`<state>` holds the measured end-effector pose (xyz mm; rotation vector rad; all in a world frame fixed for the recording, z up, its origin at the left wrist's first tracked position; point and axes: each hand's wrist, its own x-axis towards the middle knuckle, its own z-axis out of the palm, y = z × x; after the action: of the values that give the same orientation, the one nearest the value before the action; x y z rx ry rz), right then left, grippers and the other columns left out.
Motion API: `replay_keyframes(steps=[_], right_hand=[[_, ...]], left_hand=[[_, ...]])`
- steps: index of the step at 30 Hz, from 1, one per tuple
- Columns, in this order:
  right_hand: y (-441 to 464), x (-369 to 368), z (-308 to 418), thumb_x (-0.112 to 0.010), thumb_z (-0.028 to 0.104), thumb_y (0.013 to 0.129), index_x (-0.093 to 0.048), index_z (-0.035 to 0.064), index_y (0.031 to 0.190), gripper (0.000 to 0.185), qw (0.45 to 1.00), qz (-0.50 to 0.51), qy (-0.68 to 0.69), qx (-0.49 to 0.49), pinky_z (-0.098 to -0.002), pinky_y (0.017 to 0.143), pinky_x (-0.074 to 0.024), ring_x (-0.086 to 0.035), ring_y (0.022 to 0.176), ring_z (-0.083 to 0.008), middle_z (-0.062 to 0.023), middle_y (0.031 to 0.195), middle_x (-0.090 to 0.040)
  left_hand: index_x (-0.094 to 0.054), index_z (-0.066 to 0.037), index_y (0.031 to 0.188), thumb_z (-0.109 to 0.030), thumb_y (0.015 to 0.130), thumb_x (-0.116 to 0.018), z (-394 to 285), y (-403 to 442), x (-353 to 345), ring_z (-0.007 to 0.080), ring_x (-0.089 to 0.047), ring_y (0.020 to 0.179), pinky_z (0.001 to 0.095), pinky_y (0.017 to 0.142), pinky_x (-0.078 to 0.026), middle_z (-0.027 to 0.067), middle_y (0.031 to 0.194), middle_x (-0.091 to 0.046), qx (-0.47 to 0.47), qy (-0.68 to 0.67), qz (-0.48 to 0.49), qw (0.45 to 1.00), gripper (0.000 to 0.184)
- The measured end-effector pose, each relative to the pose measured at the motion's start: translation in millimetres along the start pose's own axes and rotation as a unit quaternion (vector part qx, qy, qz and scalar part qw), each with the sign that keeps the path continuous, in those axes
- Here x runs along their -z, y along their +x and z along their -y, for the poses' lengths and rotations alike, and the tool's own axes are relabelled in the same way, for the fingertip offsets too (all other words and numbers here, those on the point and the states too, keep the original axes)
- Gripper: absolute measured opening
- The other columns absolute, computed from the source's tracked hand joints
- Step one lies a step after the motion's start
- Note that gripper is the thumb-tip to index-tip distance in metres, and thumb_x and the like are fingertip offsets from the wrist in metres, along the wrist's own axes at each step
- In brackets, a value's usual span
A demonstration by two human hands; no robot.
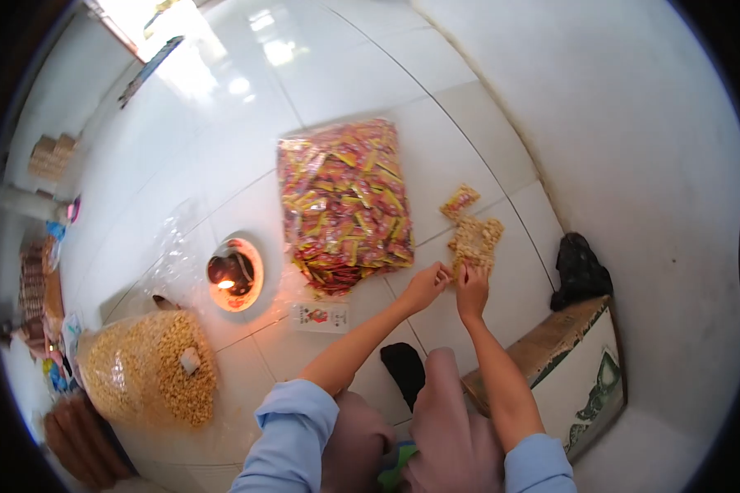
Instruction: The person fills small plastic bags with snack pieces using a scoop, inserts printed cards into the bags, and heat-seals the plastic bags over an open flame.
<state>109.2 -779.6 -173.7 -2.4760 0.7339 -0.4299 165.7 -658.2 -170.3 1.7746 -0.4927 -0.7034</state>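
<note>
On the tiled floor in front of me lies a small clear plastic packet of pale yellow snack pieces (pixel 477 238). My right hand (pixel 473 289) is closed on the packet's near end. Just to its left, my left hand (pixel 426 287) has its fingers pinched together by the packet's near edge; what they hold is too small to make out. A small red and yellow packet (pixel 460 200) lies touching or close to the far end of the snack packet. Left of my hands rests a large clear bag full of red and yellow sachets (pixel 345 201).
A lit flame burns on a plate (pixel 256 297) at the left. Beyond it sits a big open bag of yellow snack pieces (pixel 152 366). A printed card (pixel 319 317) lies nearby. To the right are a worn wooden box (pixel 580 370), a black plastic bag (pixel 582 267) and the wall.
</note>
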Motion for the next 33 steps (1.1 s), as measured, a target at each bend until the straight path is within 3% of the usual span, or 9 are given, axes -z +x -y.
replay_keyframes(steps=[2, 4, 7, 10, 17, 20, 24, 26, 33], right_hand=[[-15.7, -6.7, 2.1, -0.047, 0.02, 0.086, -0.054, -0.0012, 0.068, 0.028, 0.995, 0.011, 0.02, 0.102, -0.0428, 0.067, -0.0411, -0.052, 0.075, -0.0336, -0.0175, 0.076, -0.055], [-30.3, -3.5, 13.2, -0.045, 0.022, 0.087, -0.053, -0.0011, 0.067, 0.032, 0.992, 0.112, 0.061, 0.018, -0.0435, 0.066, -0.041, -0.052, 0.069, -0.0366, -0.0203, 0.074, -0.057], [-51.8, -7.0, 36.1, -0.043, 0.023, 0.088, -0.052, -0.0002, 0.071, 0.03, 0.987, 0.15, 0.024, 0.052, -0.0452, 0.064, -0.0406, -0.053, 0.069, -0.0383, -0.0202, 0.07, -0.057], [-70.3, -24.2, 73.2, -0.041, 0.024, 0.089, -0.05, 0.0001, 0.08, 0.027, 0.973, 0.232, 0.004, -0.014, -0.0462, 0.064, -0.0407, -0.054, 0.072, -0.039, -0.0221, 0.07, -0.056], [-124.3, -81.3, 185.6, -0.046, 0.015, 0.085, -0.049, 0.0014, 0.086, 0.014, 0.918, 0.277, 0.163, 0.233, -0.0423, 0.064, -0.0421, -0.054, 0.072, -0.0366, -0.0179, 0.074, -0.056], [-133.4, -116.6, 217.1, -0.05, 0.009, 0.081, -0.052, 0.0026, 0.088, 0.01, 0.851, 0.362, 0.19, 0.33, -0.0393, 0.069, -0.0421, -0.054, 0.08, -0.033, -0.0155, 0.08, -0.056], [-139.7, -152.9, 248.0, -0.053, 0.002, 0.076, -0.054, 0.0045, 0.093, 0.018, 0.803, 0.375, 0.174, 0.429, -0.037, 0.074, -0.0419, -0.051, 0.089, -0.0304, -0.0129, 0.089, -0.056], [-140.8, -161.3, 258.7, -0.055, -0.001, 0.071, -0.055, 0.0071, 0.097, 0.027, 0.778, 0.351, 0.157, 0.497, -0.035, 0.077, -0.0422, -0.049, 0.095, -0.0274, -0.0091, 0.1, -0.054], [-133.0, -178.2, 267.1, -0.059, 0.002, 0.071, -0.057, 0.013, 0.095, 0.027, 0.718, 0.377, 0.033, 0.584, -0.0344, 0.078, -0.0433, -0.05, 0.093, -0.0243, -0.004, 0.11, -0.048]], left_hand=[[-0.051, -0.003, 0.095, -0.01, 0.083, -0.055, -15.2, -35.2, 35.8, 0.0109, -0.055, 0.06, 0.0253, 0.056, -0.045, 0.0047, 0.067, -0.056, -0.004, 0.009, -0.013, 1.0, 0.015], [-0.053, -0.003, 0.092, -0.012, 0.084, -0.054, -16.4, -89.0, 75.1, 0.0095, -0.053, 0.054, 0.024, 0.053, -0.043, 0.0028, 0.059, -0.054, -0.002, 0.024, -0.032, 0.999, 0.012], [-0.057, -0.005, 0.088, -0.017, 0.084, -0.054, 13.1, -166.3, 117.0, 0.0116, -0.054, 0.053, 0.0254, 0.052, -0.043, 0.0033, 0.058, -0.056, 0.095, 0.061, -0.225, 0.968, 0.013], [-0.059, -0.005, 0.087, -0.018, 0.083, -0.056, 43.7, -233.6, 144.6, 0.0145, -0.056, 0.053, 0.027, 0.054, -0.045, 0.0049, 0.06, -0.058, 0.134, 0.053, -0.334, 0.932, 0.014], [-0.059, -0.002, 0.088, -0.01, 0.08, -0.056, 105.9, -293.9, 174.7, 0.021, -0.06, 0.076, 0.0312, 0.068, -0.048, 0.0131, 0.089, -0.06, 0.174, 0.116, -0.476, 0.854, 0.012], [-0.059, -0.001, 0.091, -0.006, 0.081, -0.051, 123.1, -285.2, 187.3, 0.0238, -0.059, 0.082, 0.0323, 0.073, -0.047, 0.014, 0.098, -0.057, 0.135, 0.082, -0.498, 0.852, 0.014], [-0.06, 0.001, 0.091, -0.001, 0.081, -0.046, 164.7, -265.1, 204.4, 0.0232, -0.06, 0.079, 0.0325, 0.074, -0.047, 0.0137, 0.091, -0.06, 0.088, 0.121, -0.523, 0.839, 0.017], [-0.061, 0.0, 0.09, 0.0, 0.08, -0.046, 162.8, -262.0, 213.1, 0.0215, -0.06, 0.075, 0.032, 0.076, -0.046, 0.0126, 0.082, -0.063, 0.136, -0.02, -0.461, 0.877, 0.018], [-0.063, -0.006, 0.082, 0.0, 0.072, -0.056, 173.2, -257.6, 223.3, 0.0161, -0.062, 0.071, 0.0274, 0.067, -0.048, 0.0049, 0.076, -0.065, 0.098, 0.039, -0.339, 0.935, 0.014]])
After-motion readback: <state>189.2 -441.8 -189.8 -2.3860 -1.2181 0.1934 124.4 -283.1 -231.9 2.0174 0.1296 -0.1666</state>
